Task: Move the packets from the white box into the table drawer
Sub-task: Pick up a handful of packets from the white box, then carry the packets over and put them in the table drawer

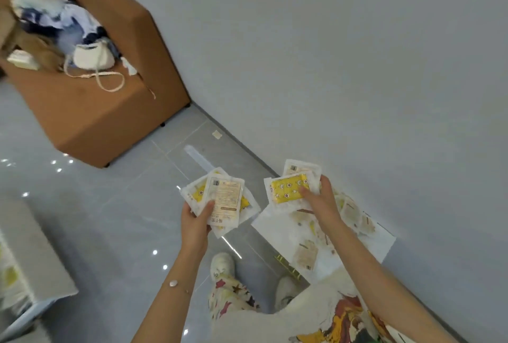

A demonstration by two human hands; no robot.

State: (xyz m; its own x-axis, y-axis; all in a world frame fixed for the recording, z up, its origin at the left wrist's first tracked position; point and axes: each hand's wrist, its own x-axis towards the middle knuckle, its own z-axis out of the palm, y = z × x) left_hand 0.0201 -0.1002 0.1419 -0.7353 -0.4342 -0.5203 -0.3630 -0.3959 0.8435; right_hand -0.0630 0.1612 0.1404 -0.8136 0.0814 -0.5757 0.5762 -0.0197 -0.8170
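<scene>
a: start close in. what are the hands doing?
b: both are busy. the left hand [195, 223], a thin bracelet [173, 283] on its wrist, pinches a fanned bunch of packets [224, 198], thumb on top, out over the bare floor [123, 219]. the right hand [323, 199] grips a second bunch [291, 187], thumb pressed on a yellow one
a: and where do they have to go?
b: right under the right forearm there's a white compartment [270, 225], open on top. gold legs [287, 264] show below its near edge and more loose packets [306, 256] lie flat inside. i'd judge that's the drawer of the surface, though i can't tell for sure. a pale box [35, 254] sits blurred at the lower left, with something yellow by it
a: so which hand is nearer?
b: the right, clearly. its bunch hangs over the compartment's far left corner. the left bunch is off to the left, apart from the rim, so it would need to travel right. the top packet on the left points its long side away from the person, and the yellow one on the right lies crosswise
a: anything further off?
b: a brown seat [90, 122] piled with clothes [63, 21] and a white bag [93, 58], against the grey wall [357, 54]
</scene>
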